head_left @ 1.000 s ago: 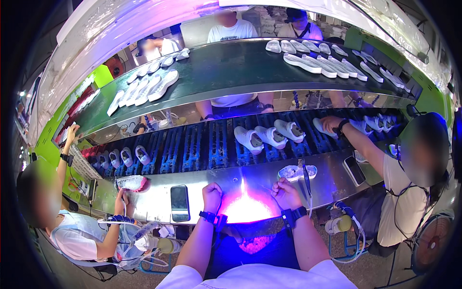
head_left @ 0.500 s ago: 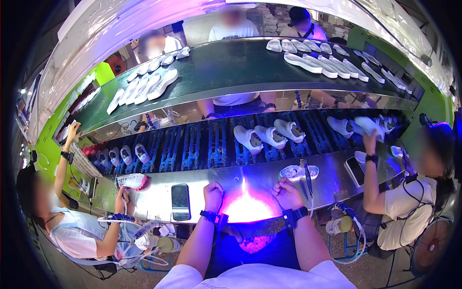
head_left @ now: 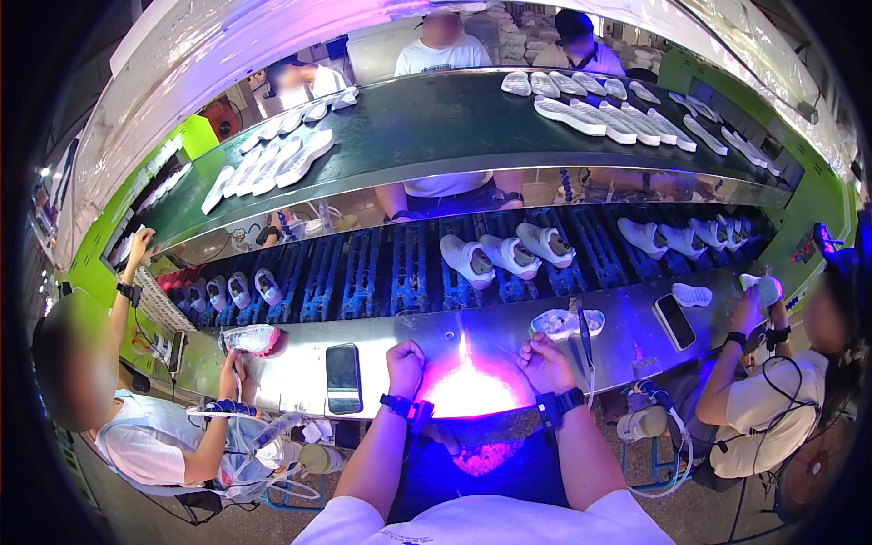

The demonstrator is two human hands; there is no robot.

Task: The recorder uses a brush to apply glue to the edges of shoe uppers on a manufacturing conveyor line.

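Note:
My left hand [head_left: 405,367] is closed in a loose fist at the front edge of the steel ledge [head_left: 400,329], with nothing visible in it. A dark phone [head_left: 343,378] lies to its left. My right hand [head_left: 546,364] is curled shut too, at the same edge, and no object shows in its fingers. Between the two hands a glaring pink-white patch of light falls on the ledge. Beyond my right hand lies a white shoe sole [head_left: 556,322], with a slim dark tool [head_left: 583,332] on a pale hose across it.
Past the ledge, a blue slatted conveyor carries white shoes [head_left: 467,261]. A green upper belt [head_left: 418,118] holds rows of white soles [head_left: 570,116]. At left, a co-worker's hand is by a shoe [head_left: 253,340]; at right, another co-worker holds a white sole [head_left: 765,290] near a second phone [head_left: 674,322].
The co-worker at right has let go of a white shoe on the conveyor and drawn back, now holding a sole. My own hands stay almost where they were.

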